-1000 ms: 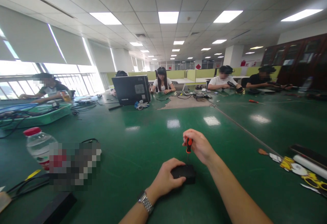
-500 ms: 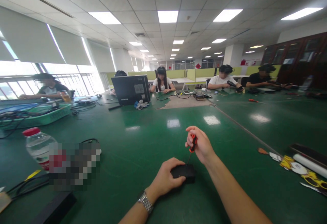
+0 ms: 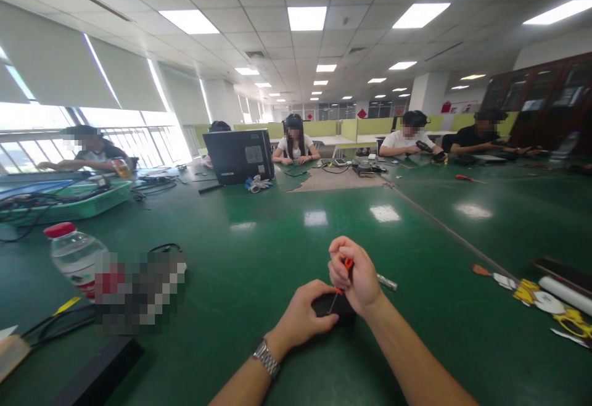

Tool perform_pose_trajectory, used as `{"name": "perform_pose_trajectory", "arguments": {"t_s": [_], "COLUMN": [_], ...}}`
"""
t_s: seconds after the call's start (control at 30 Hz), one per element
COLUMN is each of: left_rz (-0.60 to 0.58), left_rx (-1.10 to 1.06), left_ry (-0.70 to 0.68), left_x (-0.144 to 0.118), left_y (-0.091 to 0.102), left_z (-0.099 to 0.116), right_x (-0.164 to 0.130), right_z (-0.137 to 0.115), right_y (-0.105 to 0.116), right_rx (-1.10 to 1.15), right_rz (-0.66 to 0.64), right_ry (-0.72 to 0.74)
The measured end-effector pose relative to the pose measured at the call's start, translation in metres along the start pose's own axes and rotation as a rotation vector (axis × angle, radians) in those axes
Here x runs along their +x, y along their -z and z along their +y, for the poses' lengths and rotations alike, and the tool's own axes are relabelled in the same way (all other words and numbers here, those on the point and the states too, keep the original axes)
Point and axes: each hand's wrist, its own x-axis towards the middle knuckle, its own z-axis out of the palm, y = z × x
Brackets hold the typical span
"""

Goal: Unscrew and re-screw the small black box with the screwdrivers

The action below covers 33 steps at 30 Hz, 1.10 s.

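While our left hand (image 3: 303, 316) pins the small, rigid-looking black box (image 3: 333, 304), our right hand (image 3: 356, 273) just above it pinches the light screwdriver (image 3: 342, 273) by its handle.

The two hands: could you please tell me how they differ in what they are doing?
The left hand lies low, steadying the small black box; the right hand is raised, closed around the orange-handled screwdriver. The left wrist wears a metal watch; the right is bare. Both work over the green table.

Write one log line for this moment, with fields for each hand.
left hand: holds black box on table | right hand: grips screwdriver, tip on box
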Motion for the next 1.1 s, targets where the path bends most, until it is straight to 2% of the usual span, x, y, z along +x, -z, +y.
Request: {"name": "perform_pose_trajectory", "arguments": {"t_s": [0.23, 0.5, 0.77, 0.93, 1.0, 1.1], "left_rz": [0.001, 0.021, 0.026, 0.018, 0.019, 0.026], "left_rx": [0.005, -0.022, -0.021, -0.022, -0.044, -0.058], "left_ry": [0.004, 0.006, 0.011, 0.050, 0.051, 0.054], "left_x": [0.000, 0.000, -0.001, -0.001, -0.001, -0.002], "left_y": [-0.001, -0.001, -0.001, -0.001, -0.001, -0.001], "left_z": [0.000, 0.001, 0.000, 0.000, 0.000, 0.000], "right_x": [-0.001, 0.001, -0.002, -0.003, -0.004, -0.007], "right_z": [-0.002, 0.003, 0.006, -0.003, -0.005, -0.003], "right_y": [0.000, -0.002, 0.000, 0.002, 0.002, -0.001], "right_rx": [-0.011, -0.100, -0.145, -0.275, -0.316, -0.266], "right_rz": [-0.064, -0.120, -0.095, -0.135, -0.166, -0.213], "right_ry": [0.033, -0.001, 0.044, 0.014, -0.042, -0.113]}}
